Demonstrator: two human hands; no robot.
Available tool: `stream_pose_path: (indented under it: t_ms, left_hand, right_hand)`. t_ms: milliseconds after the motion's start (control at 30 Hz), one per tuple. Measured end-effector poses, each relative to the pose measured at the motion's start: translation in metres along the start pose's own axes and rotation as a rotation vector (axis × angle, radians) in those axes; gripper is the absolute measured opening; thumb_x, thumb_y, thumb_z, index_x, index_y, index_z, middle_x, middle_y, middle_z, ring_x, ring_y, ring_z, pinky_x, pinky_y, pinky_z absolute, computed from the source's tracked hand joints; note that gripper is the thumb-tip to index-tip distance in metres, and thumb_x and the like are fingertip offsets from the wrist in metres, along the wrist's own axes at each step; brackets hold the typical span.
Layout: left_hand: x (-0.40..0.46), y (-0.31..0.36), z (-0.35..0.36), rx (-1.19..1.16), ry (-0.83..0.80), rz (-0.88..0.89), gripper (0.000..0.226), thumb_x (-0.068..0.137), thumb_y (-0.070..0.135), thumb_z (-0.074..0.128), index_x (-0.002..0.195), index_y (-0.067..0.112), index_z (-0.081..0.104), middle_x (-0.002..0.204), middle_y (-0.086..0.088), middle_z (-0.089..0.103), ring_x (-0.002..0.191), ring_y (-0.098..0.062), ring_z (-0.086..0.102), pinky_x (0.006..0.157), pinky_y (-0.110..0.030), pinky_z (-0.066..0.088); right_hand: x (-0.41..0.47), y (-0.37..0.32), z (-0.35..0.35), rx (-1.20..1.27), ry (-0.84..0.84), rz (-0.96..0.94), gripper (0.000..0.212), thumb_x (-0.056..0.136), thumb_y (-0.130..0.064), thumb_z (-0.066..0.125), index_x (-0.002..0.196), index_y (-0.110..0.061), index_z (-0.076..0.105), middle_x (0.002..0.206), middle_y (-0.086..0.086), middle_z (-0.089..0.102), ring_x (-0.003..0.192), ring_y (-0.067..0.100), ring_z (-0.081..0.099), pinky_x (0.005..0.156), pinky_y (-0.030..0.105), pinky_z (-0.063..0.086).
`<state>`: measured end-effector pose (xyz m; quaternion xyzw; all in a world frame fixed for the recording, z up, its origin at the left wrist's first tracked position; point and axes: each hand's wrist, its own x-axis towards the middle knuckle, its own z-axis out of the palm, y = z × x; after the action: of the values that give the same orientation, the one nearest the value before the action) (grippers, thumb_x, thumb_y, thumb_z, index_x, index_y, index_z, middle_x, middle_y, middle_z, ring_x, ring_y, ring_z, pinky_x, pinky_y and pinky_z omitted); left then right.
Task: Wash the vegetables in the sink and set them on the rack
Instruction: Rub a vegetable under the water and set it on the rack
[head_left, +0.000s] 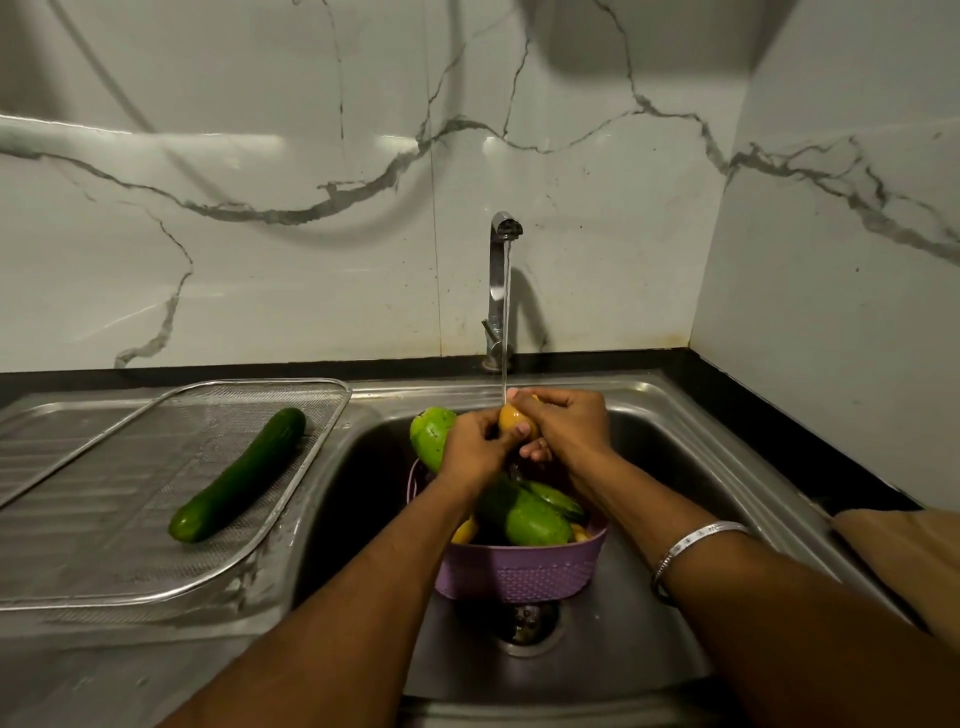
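Several vegetables (524, 512) in purple basket (519, 569)

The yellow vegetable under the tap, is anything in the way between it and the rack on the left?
Nothing visible blocks it. Both hands, left hand and right hand, hold the yellow vegetable above the purple basket. The rack holds only a cucumber, with bare mesh around it.

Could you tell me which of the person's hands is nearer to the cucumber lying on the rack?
Left. The left hand is over the sink, closer to the cucumber on the rack; the right hand is beyond it, farther right. Both hold a yellow vegetable.
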<state>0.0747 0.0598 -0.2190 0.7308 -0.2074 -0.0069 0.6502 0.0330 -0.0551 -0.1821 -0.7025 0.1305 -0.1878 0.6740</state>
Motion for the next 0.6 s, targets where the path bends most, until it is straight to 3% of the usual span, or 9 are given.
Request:
stream_pose_path:
  t_ms: [100,200,267,433,600]
  left_hand:
    - [0.001,0.000,-0.002,-0.030,0.017,-0.022,0.014,0.094,0.009,0.067,0.105,0.003,0.072,0.087,-0.007,0.074,0.078,-0.013,0.068,0.074,-0.028,0.056]
    - [0.002,-0.001,-0.007,-0.044,0.038,-0.063,0.016,0.095,0.009,0.065,0.105,-0.002,0.071,0.085,-0.008,0.073,0.072,-0.012,0.068,0.067,-0.023,0.055]
    - [0.001,0.000,-0.009,-0.074,0.036,-0.084,0.012,0.096,0.008,0.063,0.099,0.000,0.071,0.079,-0.006,0.071,0.065,-0.010,0.065,0.061,-0.021,0.053]
    - [-0.004,0.002,-0.004,-0.172,-0.021,-0.140,0.011,0.097,0.010,0.062,0.097,0.004,0.072,0.082,-0.010,0.073,0.075,-0.020,0.068,0.069,-0.027,0.057]
    - [-0.007,0.009,-0.002,-0.314,0.004,-0.186,0.017,0.096,0.006,0.062,0.108,-0.004,0.069,0.079,-0.008,0.072,0.061,-0.008,0.069,0.061,-0.019,0.057]
  right_hand:
    - [0.006,0.002,-0.001,0.013,-0.061,0.063,0.019,0.094,-0.025,0.073,0.111,-0.018,0.076,0.094,0.016,0.077,0.052,0.022,0.070,0.048,0.025,0.058]
    - [0.010,-0.001,-0.004,0.025,-0.180,0.129,0.031,0.100,-0.014,0.063,0.131,-0.017,0.066,0.094,0.024,0.075,0.060,0.027,0.073,0.058,0.029,0.063]
    - [0.009,-0.003,-0.005,0.040,-0.202,0.125,0.040,0.097,-0.009,0.066,0.136,-0.016,0.062,0.088,0.024,0.075,0.058,0.025,0.072,0.057,0.029,0.063]
    - [0.001,0.002,-0.001,0.015,-0.071,0.008,0.033,0.084,-0.019,0.083,0.115,-0.010,0.074,0.079,0.016,0.077,0.046,0.021,0.065,0.043,0.024,0.054]
    - [0.004,-0.004,-0.005,0.039,-0.073,0.056,0.021,0.097,-0.022,0.068,0.113,-0.009,0.073,0.064,0.020,0.072,0.044,0.023,0.066,0.040,0.022,0.052]
